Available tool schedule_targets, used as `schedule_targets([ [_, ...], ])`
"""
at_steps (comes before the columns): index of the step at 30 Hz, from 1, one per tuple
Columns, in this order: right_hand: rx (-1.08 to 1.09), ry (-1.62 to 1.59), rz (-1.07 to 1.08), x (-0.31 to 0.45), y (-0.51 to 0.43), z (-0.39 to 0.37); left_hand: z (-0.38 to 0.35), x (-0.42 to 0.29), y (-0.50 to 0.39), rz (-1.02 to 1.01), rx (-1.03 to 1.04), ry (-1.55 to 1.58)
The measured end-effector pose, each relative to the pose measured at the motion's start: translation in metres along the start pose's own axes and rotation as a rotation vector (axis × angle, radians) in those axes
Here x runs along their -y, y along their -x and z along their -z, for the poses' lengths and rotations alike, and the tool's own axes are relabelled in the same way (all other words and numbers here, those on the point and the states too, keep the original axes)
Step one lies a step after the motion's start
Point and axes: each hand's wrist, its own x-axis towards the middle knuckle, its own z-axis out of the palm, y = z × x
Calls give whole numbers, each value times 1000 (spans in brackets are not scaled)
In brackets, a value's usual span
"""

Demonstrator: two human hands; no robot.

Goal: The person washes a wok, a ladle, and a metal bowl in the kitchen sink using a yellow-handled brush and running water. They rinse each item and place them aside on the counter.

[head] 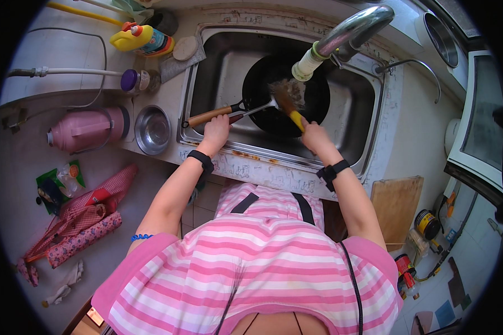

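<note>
A black wok point(262, 113) lies in the stainless steel sink point(230, 54), its wooden handle point(209, 117) pointing left over the rim. My left hand point(216, 132) is shut on the dark red handle of a metal cooking utensil point(257, 109), right beside the wok's handle; the utensil's head is partly hidden behind the brush. My right hand point(317, 138) grips a brush point(296, 119) with a yellow handle and brown bristles, which are over the wok near the utensil's head. Murky, foamy-looking liquid shows in the wok's middle. Above it hangs the faucet's pale green-and-white nozzle point(305, 67).
Left of the sink are a metal bowl point(152, 130), a pink thermos point(88, 129), a purple-lidded jar point(138, 80) and a yellow bottle point(144, 40). The curved chrome faucet point(356, 27) arches over the sink's back. A wooden cutting board point(396, 209) stands at the right.
</note>
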Motion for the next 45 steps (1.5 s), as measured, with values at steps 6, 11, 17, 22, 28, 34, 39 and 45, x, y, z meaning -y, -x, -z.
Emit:
schedule_targets([
  [6, -188, -40, -232, -15, -15, -5, 1, -1, 1, -29, -42, -63],
  [11, -33, -221, 14, -2, -9, -2, 0, -1, -2, -17, -29, -75],
  [17, -82, -106, -109, 5, -6, 6, -2, 1, -3, -26, -43, -65],
  [22, -58, 126, -95, -6, -30, 7, 0, 2, -2, -38, -43, -73],
  [28, -47, -44, 35, -1, -28, 16, 2, 5, -5, -64, -57, -83],
  [34, -46, 10, 129, -1, -23, 24, -4, 10, -8, -85, -126, -111],
  [39, -108, -25, -98, -7, -22, 22, -4, 4, -7, -61, -97, -133],
  [45, 47, -254, 172, 12, 33, 18, -2, -4, -12, -23, -63, -65],
])
